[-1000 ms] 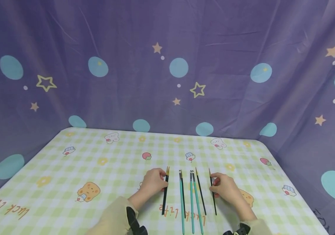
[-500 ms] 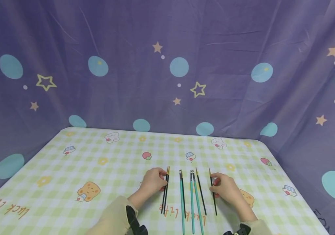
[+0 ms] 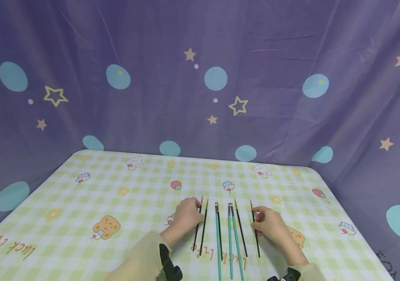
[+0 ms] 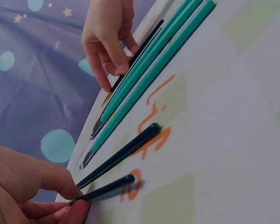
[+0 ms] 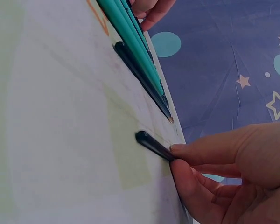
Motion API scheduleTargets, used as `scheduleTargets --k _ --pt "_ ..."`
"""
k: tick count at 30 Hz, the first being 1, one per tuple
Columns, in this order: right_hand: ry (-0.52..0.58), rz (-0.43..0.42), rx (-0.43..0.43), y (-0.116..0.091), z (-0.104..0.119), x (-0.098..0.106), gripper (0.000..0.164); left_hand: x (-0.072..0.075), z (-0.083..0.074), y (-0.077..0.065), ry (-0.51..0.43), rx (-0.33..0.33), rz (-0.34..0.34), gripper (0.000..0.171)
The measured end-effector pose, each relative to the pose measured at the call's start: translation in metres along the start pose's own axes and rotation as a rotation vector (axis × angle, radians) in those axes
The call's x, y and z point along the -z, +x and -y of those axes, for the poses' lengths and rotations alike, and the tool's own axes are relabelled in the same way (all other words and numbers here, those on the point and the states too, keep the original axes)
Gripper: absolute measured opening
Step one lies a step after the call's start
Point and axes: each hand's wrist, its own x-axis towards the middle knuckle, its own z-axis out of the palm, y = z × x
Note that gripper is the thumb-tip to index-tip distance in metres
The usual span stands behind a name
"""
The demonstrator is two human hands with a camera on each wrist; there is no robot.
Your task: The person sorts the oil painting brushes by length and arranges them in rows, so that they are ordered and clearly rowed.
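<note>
My left hand point(image 3: 187, 215) pinches a thin black paintbrush point(image 3: 195, 239) at the left end of a row of brushes. Just right of it another black paintbrush point(image 3: 204, 230) lies on the cloth, close to the fingertips. On the row's right end, my right hand point(image 3: 271, 223) holds a black paintbrush point(image 3: 257, 245) between thumb and fingers; the right wrist view shows its rounded handle end point(image 5: 142, 136) near the cloth. Between the hands lie a teal paintbrush point(image 3: 218, 246) beside a black one point(image 3: 220, 234), two more teal paintbrushes point(image 3: 230, 246), and a slanting black paintbrush point(image 3: 241, 232).
A green-and-white checked tablecloth point(image 3: 144, 203) with cartoon prints covers the table. Behind it and at both sides hangs a purple curtain point(image 3: 151, 113) with stars and blue dots. All bristle ends point away from me.
The two black paintbrushes by my left hand, close together before, now lie apart. One has shifted right; my left hand stays with the other. My right hand has hardly moved.
</note>
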Motion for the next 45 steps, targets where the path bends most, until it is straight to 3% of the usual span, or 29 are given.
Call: scheduleTargets --k 4,13,22,28,37,45 --pt "-0.012 0.005 -0.012 0.001 0.002 0.001 0.047 0.001 0.003 0.005 -0.023 0.028 0.024 0.022" --pt "-0.050 0.015 0.000 0.000 0.002 0.002 0.051 0.001 0.013 0.011 -0.209 0.131 0.098 0.022" --pt "-0.045 0.037 0.026 0.000 0.001 0.003 0.055 0.006 0.020 0.017 -0.300 0.082 0.061 0.023" --pt "-0.057 0.044 0.031 -0.001 0.000 0.002 0.055 0.018 0.031 0.026 -0.339 0.063 0.067 0.026" --pt "-0.053 0.033 0.042 -0.004 0.001 0.002 0.054 0.040 0.044 0.041 -0.424 0.115 0.023 0.029" --pt "-0.028 0.040 0.029 -0.002 0.001 0.001 0.054 0.061 0.062 0.056 -0.390 0.127 -0.008 0.031"
